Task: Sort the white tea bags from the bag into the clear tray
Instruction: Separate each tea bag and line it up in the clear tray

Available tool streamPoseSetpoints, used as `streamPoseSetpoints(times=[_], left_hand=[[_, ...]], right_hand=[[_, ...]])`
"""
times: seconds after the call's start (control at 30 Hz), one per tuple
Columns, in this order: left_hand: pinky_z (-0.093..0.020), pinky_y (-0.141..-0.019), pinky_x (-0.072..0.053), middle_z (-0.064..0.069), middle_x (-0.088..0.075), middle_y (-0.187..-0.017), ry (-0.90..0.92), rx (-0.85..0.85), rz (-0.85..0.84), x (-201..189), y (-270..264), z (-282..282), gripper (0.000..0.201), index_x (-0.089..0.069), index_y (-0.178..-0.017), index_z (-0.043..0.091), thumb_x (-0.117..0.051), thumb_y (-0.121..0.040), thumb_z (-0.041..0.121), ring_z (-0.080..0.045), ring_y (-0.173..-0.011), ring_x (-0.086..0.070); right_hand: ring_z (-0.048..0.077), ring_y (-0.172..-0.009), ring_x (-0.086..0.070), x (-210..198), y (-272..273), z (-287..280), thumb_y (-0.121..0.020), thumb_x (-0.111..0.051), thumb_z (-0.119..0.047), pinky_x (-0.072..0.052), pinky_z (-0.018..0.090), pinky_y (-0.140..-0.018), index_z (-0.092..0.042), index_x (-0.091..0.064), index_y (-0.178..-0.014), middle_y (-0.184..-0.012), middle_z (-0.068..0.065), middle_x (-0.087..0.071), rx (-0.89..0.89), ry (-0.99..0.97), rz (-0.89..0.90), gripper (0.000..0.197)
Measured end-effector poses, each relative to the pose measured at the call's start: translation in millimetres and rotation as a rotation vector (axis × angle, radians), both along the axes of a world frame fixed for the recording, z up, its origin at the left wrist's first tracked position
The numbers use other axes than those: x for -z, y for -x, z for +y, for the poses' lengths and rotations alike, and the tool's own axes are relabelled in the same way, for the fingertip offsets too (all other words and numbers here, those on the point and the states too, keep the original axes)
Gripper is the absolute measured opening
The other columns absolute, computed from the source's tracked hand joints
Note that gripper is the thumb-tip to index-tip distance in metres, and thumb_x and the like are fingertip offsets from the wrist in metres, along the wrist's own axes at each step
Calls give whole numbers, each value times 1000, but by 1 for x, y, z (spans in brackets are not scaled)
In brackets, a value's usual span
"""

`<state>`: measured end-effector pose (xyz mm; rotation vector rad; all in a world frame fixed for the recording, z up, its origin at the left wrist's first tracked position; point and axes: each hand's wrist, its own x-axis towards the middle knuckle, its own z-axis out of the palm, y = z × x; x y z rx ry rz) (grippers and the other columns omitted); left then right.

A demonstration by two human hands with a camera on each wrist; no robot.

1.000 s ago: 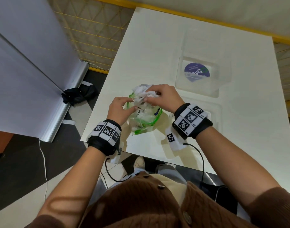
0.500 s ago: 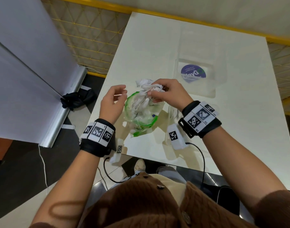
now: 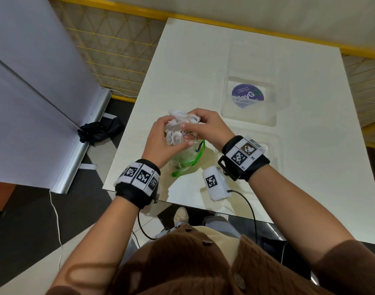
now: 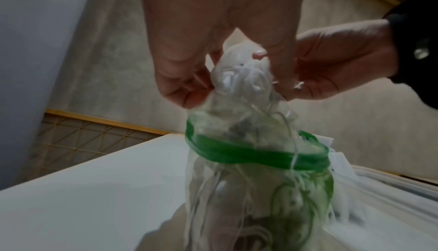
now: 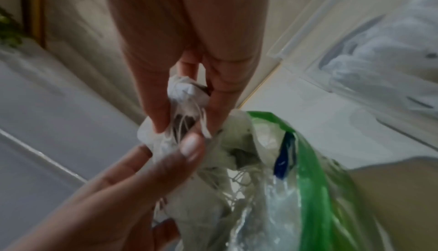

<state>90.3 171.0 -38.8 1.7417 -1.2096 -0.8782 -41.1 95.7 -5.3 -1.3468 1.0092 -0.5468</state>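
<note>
A tangled clump of white tea bags (image 3: 182, 121) with strings sticks up out of a clear zip bag (image 3: 189, 155) with a green seal, near the table's front left edge. My right hand (image 3: 188, 129) pinches the top of the clump; in the right wrist view its fingers (image 5: 161, 109) close on the tea bags (image 5: 182, 90). My left hand (image 3: 173, 134) grips the clump from the left, just above the green rim (image 4: 249, 154). Tea bags (image 4: 237, 79) show between its fingers (image 4: 180, 90). The clear tray (image 3: 249, 120) stands beyond my right hand.
A purple round sticker (image 3: 247, 94) shows through the tray's base. A second clear tray or lid (image 3: 271, 145) lies under my right wrist. The white table (image 3: 193, 67) ends close at left and front. A grey panel (image 3: 33, 81) stands to the left on the floor.
My left hand, loose beside the bag half a second ago, has come back and closed on the tea-bag clump. My right hand kept its pinch on the clump.
</note>
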Motion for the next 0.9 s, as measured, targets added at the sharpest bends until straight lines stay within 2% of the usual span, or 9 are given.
streamPoseSetpoints(times=[0.07,0.13,0.27,0.37,0.47,0.67,0.77,0.9], left_hand=[[-19,-74,-39,2,-57,-107,-2,10,-77,2,2,-4,49,-50,-114,16,-78,-74,21,-14,-96,-53],[-19,-68,-38,1,-59,-98,-23,13,-128,6,1,-5,35,-55,-108,12,-73,-78,15,-16,-87,-54],[-22,-73,-41,-1,-61,-94,-50,-15,-133,12,-5,-2,26,-59,-102,10,-71,-79,11,-19,-83,-55],[-26,-74,-46,-1,-60,-94,-49,-38,-118,10,-5,-1,27,-58,-104,11,-70,-80,10,-19,-81,-55],[-24,-74,-44,-4,-60,-98,-70,-50,-106,11,-6,-1,34,-55,-111,11,-69,-80,9,-19,-83,-55],[-20,-72,-36,-8,-60,-95,-149,-30,-170,12,-7,-2,34,-55,-115,6,-65,-83,12,-24,-87,-53],[-25,-78,-38,-14,-65,-105,-197,-3,-244,14,-8,-6,27,-59,-110,4,-62,-84,11,-30,-100,-57],[-29,-87,-39,-15,-62,-113,-230,27,-293,12,-10,-7,32,-57,-114,4,-64,-84,13,-32,-109,-54]], right_hand=[[21,-80,-59,2,2,0,-77,-72,-3,-53,41,-83,-16,-62,-81,-84,10,-61,-32,53,72,17],[21,-81,-59,2,8,-3,-75,-75,-4,-53,44,-86,-17,-63,-80,-81,7,-62,-41,80,121,18],[21,-83,-60,0,18,-7,-73,-76,-4,-53,47,-89,-14,-66,-86,-85,8,-64,-56,99,147,19],[21,-82,-60,-3,19,-5,-74,-75,-2,-52,44,-88,-9,-65,-89,-85,10,-63,-59,87,122,20],[21,-81,-59,-8,18,-4,-75,-72,1,-53,41,-86,-5,-64,-91,-87,12,-61,-43,71,73,18],[18,-80,-62,-19,15,-7,-77,-69,4,-57,33,-81,-11,-63,-85,-87,11,-62,-27,54,-59,18],[13,-75,-64,-27,13,-8,-78,-67,6,-57,27,-74,-8,-62,-84,-84,9,-62,4,46,-169,15],[15,-73,-65,-32,8,-12,-81,-64,7,-57,30,-78,-3,-61,-89,-84,10,-62,26,3,-257,13]])
